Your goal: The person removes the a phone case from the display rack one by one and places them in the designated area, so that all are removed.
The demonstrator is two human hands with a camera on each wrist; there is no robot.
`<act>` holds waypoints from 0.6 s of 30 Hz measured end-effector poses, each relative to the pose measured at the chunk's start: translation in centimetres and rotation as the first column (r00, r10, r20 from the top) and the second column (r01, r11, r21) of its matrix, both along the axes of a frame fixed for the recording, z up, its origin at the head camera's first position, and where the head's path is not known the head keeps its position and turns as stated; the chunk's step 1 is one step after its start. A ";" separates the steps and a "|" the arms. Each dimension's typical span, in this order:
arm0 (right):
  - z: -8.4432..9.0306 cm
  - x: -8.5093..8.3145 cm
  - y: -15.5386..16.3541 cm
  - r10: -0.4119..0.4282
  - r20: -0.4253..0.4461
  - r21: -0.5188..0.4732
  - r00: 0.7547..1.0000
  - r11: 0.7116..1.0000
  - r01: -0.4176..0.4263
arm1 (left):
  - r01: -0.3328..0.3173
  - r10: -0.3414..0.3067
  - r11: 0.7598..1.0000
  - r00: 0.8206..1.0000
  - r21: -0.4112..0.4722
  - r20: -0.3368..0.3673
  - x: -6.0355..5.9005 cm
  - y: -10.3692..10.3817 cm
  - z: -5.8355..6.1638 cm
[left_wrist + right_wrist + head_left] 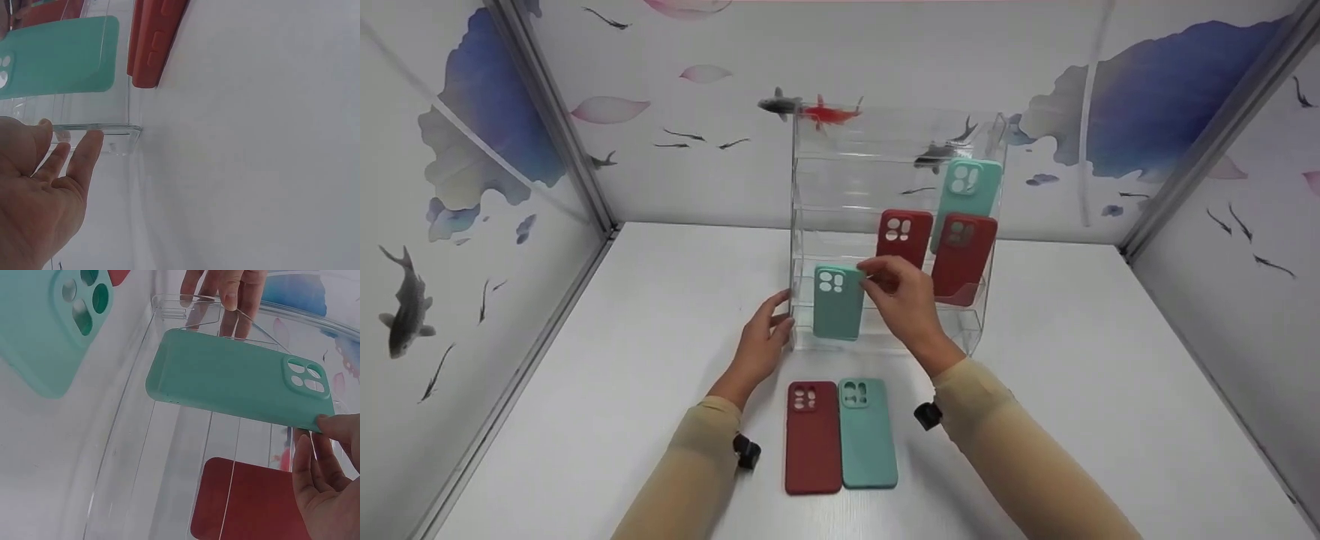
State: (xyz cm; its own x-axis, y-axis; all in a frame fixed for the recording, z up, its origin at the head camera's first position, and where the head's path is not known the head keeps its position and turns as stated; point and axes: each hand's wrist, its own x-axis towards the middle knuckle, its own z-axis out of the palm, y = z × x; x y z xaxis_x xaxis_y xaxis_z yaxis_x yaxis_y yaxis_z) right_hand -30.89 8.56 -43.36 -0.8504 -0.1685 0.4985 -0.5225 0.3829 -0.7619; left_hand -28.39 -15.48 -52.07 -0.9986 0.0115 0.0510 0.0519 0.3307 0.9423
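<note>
No lettering, brand, label, number or sign is legible across the scene: none on the turquoise phone cases (868,442), the red phone cases (814,450), the clear tiered display rack (793,225), the white bench (1057,420) or the fish-and-petal printed wall panels (900,45).

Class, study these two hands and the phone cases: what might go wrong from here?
The right hand pinches a teal case near one top corner, so it might twist or slip. That hand also partly covers a red case in the clear rack and could bump it.
</note>
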 end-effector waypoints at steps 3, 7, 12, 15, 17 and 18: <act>0.5 0.3 0.4 -0.006 -0.017 -0.025 1.000 1.000 0.005 | 0.001 -0.001 1.000 1.000 -0.004 0.001 -0.1 0.0 0.1; 1.1 0.7 0.9 -0.002 -0.029 -0.053 1.000 0.999 0.000 | -0.006 0.006 1.000 1.000 0.000 0.009 0.0 -0.1 0.0; 1.5 1.1 2.2 -0.026 -0.040 -0.039 0.999 0.999 0.025 | -0.001 0.001 1.000 1.000 0.008 0.009 0.1 0.0 -0.1; 1.5 1.3 3.1 -0.043 -0.027 -0.014 0.999 0.999 0.042 | 0.008 -0.008 1.000 1.000 0.007 -0.006 0.1 0.1 -0.2; 1.7 1.4 3.7 -0.050 -0.011 0.005 0.999 0.999 0.050 | 0.010 -0.010 1.000 1.000 0.010 -0.017 0.0 0.1 -0.1; 1.8 1.4 4.0 -0.052 -0.001 0.015 0.999 0.999 0.052 | 0.009 -0.009 1.000 1.000 0.010 -0.022 0.0 0.1 -0.1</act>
